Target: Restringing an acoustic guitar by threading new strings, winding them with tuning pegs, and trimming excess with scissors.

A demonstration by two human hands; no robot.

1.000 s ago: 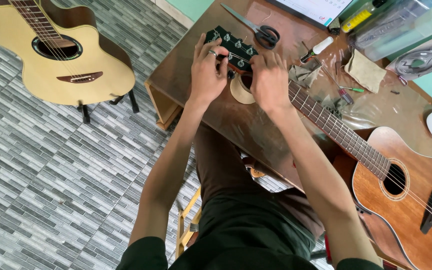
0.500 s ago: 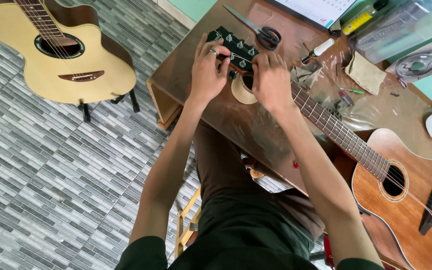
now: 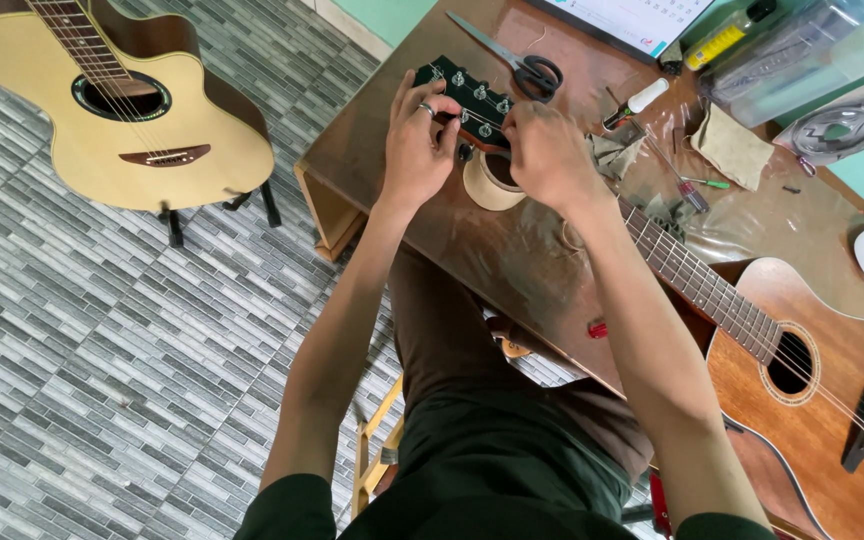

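You are gripping the headstock (image 3: 464, 98) with the left hand (image 3: 417, 140); the right hand (image 3: 547, 150) is pinching a tuner. Turn slowly.

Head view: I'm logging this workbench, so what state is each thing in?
Brown guitar: lying flat on the table, strings up.
Headstock: both hands on it.
Left hand: gripping the headstock's near edge.
Right hand: fingers pinched at the headstock's tuners.
Scissors: shut, flat on the table.
Tape roll: flat under the neck.
Pale guitar: leaning on a floor stand, untouched.
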